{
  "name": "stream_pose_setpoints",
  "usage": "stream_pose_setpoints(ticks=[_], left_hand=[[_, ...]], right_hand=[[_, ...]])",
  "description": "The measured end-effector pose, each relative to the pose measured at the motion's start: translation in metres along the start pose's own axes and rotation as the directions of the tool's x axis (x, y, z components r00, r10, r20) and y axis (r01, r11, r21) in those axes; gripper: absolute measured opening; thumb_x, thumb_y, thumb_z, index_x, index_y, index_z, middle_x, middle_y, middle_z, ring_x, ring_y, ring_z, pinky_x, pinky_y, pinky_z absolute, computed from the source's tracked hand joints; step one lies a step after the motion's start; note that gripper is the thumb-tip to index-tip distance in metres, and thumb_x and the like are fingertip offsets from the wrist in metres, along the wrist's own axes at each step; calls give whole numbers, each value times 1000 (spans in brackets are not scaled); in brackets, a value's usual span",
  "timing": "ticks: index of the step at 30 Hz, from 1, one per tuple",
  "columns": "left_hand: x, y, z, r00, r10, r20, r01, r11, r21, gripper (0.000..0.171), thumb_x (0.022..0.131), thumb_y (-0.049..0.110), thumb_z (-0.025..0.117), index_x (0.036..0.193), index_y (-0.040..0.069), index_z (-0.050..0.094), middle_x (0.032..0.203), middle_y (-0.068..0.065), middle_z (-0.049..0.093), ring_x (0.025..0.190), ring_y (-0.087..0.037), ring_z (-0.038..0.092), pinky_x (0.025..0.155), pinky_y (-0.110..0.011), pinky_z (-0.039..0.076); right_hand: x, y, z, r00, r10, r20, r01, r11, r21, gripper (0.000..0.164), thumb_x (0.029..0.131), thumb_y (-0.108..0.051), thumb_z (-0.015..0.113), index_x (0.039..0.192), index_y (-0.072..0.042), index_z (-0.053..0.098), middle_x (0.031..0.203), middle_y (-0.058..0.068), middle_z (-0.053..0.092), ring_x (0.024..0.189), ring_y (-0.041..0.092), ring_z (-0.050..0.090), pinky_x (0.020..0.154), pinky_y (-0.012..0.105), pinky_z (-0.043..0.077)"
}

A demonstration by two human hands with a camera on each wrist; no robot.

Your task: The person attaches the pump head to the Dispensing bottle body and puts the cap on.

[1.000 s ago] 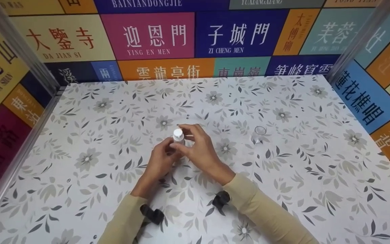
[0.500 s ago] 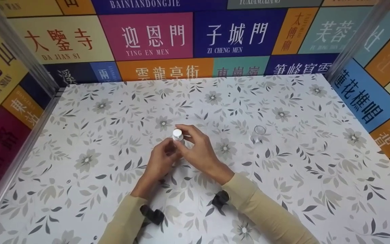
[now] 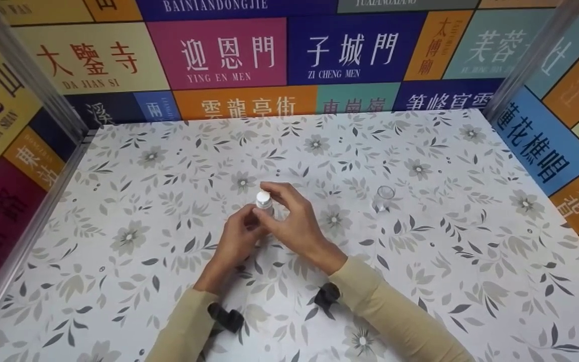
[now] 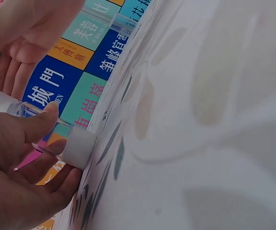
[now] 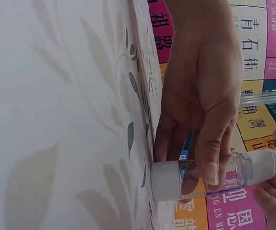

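Note:
A small clear bottle (image 5: 210,175) with a white base and a white top stands upright on the patterned tabletop, its base at or very near the surface. My left hand (image 3: 239,235) grips its clear body, thumb on one side and fingers on the other. Around the white bottle cap (image 3: 263,199) curve the fingers and thumb of my right hand (image 3: 294,218). The right thumb lies near the neck in the head view, while the index finger is raised behind the cap with a small gap. Exact contact of the right fingers is partly hidden.
A small clear cup-like piece (image 3: 384,199) stands on the tabletop to the right of my hands. The floral tabletop (image 3: 194,301) ends at panels (image 3: 219,55) printed with large characters, on the back and both sides.
The right index finger has lifted slightly away from the cap, and the fingers have shifted a little. The bottle, left hand and clear piece stay in place.

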State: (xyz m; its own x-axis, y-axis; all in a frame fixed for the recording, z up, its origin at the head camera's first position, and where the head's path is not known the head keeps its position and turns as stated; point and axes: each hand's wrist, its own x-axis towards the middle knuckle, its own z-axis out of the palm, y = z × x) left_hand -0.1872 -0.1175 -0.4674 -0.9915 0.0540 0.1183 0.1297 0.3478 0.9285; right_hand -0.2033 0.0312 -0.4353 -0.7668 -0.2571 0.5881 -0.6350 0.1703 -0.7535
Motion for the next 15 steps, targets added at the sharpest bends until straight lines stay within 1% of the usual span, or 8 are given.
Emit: stream_pose_setpoints(ticks=[4,7,9,12,15], left_hand=[[1,0,0,1000,1,13,-1,1000,-1,28,90,1,70,117,2,65,117,-18,71,114,-33,68,101,-44,55],[1,0,0,1000,-16,14,16,1000,12,31,90,2,70,120,4,65,120,-17,70,115,-32,67,101,-44,55],[1,0,0,1000,-25,9,25,1000,9,30,89,2,71,118,4,66,119,-17,71,115,-32,67,101,-44,55],[0,1,1,1000,-16,4,16,1000,4,28,88,1,71,116,4,66,117,-16,71,113,-31,67,100,-44,55],[0,2,1,1000,-9,0,9,1000,2,28,88,0,71,115,4,66,115,-16,71,112,-31,68,100,-44,55]], right_hand=[[-1,-1,1,1000,-22,2,22,999,-28,41,88,-3,72,128,1,62,125,14,66,118,22,65,106,25,50],[-1,1,1,1000,-29,4,30,999,-35,39,89,-1,70,127,3,63,124,14,67,116,23,66,104,24,52],[-1,2,0,999,-32,5,32,999,-25,38,90,0,70,126,4,62,123,14,68,116,24,67,103,24,53],[-1,3,1,999,-36,-2,36,999,-23,37,90,-1,70,125,4,63,121,15,69,113,25,68,101,24,54],[-1,4,1,999,-32,-8,32,999,-22,39,89,-1,71,126,3,62,121,16,69,112,26,68,101,24,54]])
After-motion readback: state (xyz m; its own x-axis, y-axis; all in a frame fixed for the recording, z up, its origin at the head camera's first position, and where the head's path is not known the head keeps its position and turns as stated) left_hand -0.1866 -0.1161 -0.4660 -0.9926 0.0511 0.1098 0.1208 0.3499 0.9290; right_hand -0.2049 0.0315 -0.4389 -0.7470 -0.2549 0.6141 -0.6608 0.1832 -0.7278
